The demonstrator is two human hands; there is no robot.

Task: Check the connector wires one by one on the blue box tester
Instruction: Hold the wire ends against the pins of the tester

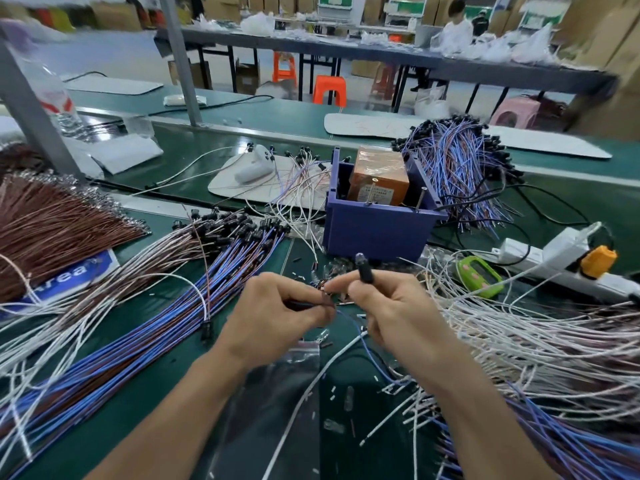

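Both hands are held close together above the green tabletop [149, 403], just in front of the blue box [377, 230] and apart from it. The grip of the left hand [277, 317] is closed: a thin dark wire end [311, 304] is pinched between the thumb and the curled fingers. The grip of the right hand [391, 306] is closed as well, around a black connector [364, 271], which is held nearly upright with its tip towards the box. The right forefinger is stretched towards the left fingertips. What is touched there cannot be told. A blue wire [372, 356] and a white wire [313, 381] are seen trailing from between the hands towards the near edge.

The blue box is set on the tabletop beyond the hands, open at the top, with an orange block [379, 178] seated inside it. Behind it to the right, a heap of blue and brown wires [457, 168] with black ends is piled. A long bundle of blue wires [138, 341] is laid out to the left of the hands, its black connectors turned towards the box, and a sheaf of brown wires [52, 223] is spread farther left. Loose white wires [540, 344] are strewn to the right. Near them a white power strip [554, 254] with an orange plug [599, 261] and a small green device [479, 275] are placed. A clear plastic bag [270, 403] is lying between the forearms.
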